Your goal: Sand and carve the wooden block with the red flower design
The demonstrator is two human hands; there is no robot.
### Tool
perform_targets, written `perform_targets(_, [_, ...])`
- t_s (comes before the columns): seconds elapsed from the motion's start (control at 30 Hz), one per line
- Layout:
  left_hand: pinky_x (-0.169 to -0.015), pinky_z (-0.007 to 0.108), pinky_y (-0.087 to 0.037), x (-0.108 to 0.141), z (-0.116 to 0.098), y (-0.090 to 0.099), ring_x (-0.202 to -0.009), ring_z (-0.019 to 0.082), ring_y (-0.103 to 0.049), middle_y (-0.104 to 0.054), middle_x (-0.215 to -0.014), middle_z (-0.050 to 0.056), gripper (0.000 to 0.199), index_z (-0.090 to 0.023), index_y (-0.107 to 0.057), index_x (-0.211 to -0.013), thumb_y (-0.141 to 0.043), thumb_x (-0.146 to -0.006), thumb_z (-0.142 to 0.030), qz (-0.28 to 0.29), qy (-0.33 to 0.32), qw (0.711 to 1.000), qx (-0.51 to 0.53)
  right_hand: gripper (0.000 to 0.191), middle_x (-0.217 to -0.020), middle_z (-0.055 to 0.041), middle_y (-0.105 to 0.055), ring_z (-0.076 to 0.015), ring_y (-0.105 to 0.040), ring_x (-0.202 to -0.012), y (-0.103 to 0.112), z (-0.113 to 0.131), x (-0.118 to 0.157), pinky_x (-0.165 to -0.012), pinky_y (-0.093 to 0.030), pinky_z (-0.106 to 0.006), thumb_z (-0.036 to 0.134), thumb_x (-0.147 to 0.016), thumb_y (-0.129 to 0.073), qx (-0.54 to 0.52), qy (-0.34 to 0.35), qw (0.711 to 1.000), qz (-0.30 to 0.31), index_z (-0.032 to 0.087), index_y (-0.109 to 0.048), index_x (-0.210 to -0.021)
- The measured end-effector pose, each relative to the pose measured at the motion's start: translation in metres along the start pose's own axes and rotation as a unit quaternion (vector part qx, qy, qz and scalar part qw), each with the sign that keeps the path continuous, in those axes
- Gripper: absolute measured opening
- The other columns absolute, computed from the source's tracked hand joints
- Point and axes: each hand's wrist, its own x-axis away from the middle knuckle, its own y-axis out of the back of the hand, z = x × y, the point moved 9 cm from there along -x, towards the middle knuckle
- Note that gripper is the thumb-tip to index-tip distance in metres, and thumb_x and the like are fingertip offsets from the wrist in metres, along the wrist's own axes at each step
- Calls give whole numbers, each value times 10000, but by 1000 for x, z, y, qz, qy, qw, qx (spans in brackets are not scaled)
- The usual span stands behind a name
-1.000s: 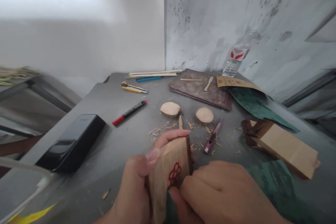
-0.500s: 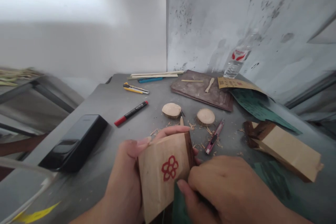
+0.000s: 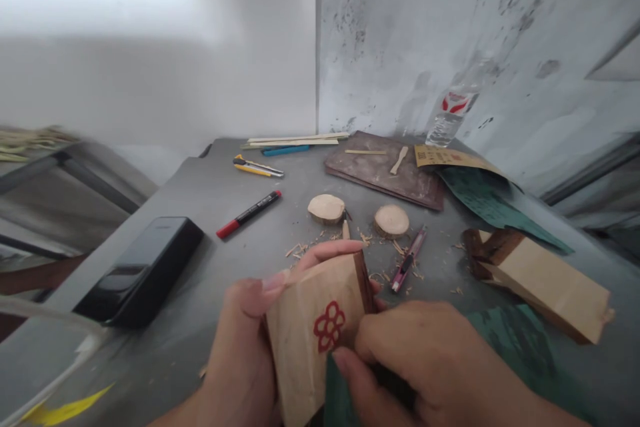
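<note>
My left hand (image 3: 245,340) is wrapped round a pale wooden block (image 3: 295,360), thumb on the near side and fingers over the far edge. The block has dark bark along its right side and is tilted toward me. On its face is a red flower (image 3: 329,326) with rounded petals. My right hand (image 3: 425,353) pinches a piece of green sandpaper (image 3: 337,393) against the block, just below the flower. Most of that piece is hidden under my fingers. Another green sandpaper sheet (image 3: 520,340) lies on the table by my right wrist.
On the grey table lie two wood slices (image 3: 391,221), a pink cutter (image 3: 409,259), wood shavings, a red marker (image 3: 249,214), a yellow utility knife (image 3: 257,166) and a black box (image 3: 145,270). A second wood block (image 3: 555,280) lies right; a water bottle (image 3: 450,113) stands behind.
The block has turned slightly in my left hand, and its flower sits a little further right. My right hand with the sandpaper has shifted slightly and stays at the block's lower right.
</note>
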Motion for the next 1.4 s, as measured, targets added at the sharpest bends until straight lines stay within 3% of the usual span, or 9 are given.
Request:
perform_targets(0.27, [-887, 470, -527, 4, -5, -4, -1032, 363, -706, -776, -1097, 99, 695, -243, -607, -1417, -418, -783, -458, 14, -17, 999, 27, 359, -554, 85, -521, -63, -484, -481, -1, -2, -4, -491, -325, -228, 244, -986, -524, -9, 35, 999, -3, 213, -451, -636])
perform_targets(0.53, [-953, 505, -510, 1, -8, -23, -1083, 373, -694, -763, -1152, 111, 670, -230, -656, -1355, -423, -770, -461, 48, -36, 998, 13, 329, -548, 75, -581, -69, -541, -471, 1, -1, -3, -488, -342, -223, 214, -956, -548, 10, 30, 999, -18, 219, -505, -630])
perform_targets(0.73, [-1025, 445, -523, 13, -4, -7, -1186, 331, -696, -769, -1277, 82, 567, -252, -685, -1334, -564, -826, -472, 69, -19, 997, 31, 257, -620, 63, -701, -95, -660, -543, 6, -3, -6, -483, -402, -198, 250, -945, -593, 1, 16, 1000, -18, 247, -636, -691])
perform_targets(0.87, [-1074, 439, -504, 20, -5, 5, -1250, 321, -675, -740, -1356, 78, 559, -259, -639, -1394, -564, -880, -467, 67, -18, 997, 34, 196, -702, 45, -742, -129, -719, -646, 6, -8, -9, -526, -445, -200, 303, -948, -624, -7, -28, 999, 26, 246, -678, -768])
perform_targets(1.0, [-1074, 420, -502, 19, -6, 5, -1294, 318, -639, -721, -1383, 89, 605, -240, -594, -1439, -575, -871, -448, 65, -33, 997, 25, 229, -733, 44, -727, -127, -696, -643, 2, -9, -9, -530, -440, -212, 306, -988, -558, -37, -42, 997, 60, 250, -682, -804])
perform_targets(1.17, [-1062, 457, -492, 20, -6, 4, -1327, 347, -590, -712, -1361, 12, 518, -339, -635, -1387, -583, -879, -426, 54, -54, 996, 34, 274, -657, 55, -675, -109, -640, -566, -2, -11, -4, -477, -394, -214, 292, -982, -538, -48, -52, 995, 65, 246, -648, -736])
perform_targets(1.3, [-1064, 413, -489, 23, -4, 6, -1300, 331, -620, -700, -1405, 74, 585, -280, -619, -1423, -614, -872, -477, 37, -49, 998, -5, 278, -621, 57, -655, -108, -630, -547, -2, -11, -5, -459, -373, -214, 302, -959, -555, -51, -48, 996, 53, 244, -630, -698])
perform_targets(1.4, [-1048, 433, -476, 22, -9, 5, -1304, 362, -607, -686, -1403, 115, 611, -260, -580, -1461, -579, -889, -476, 37, -81, 994, -58, 269, -604, 61, -645, -104, -628, -542, -2, -12, -8, -450, -359, -209, 287, -940, -573, -63, -51, 996, 43, 243, -617, -679])
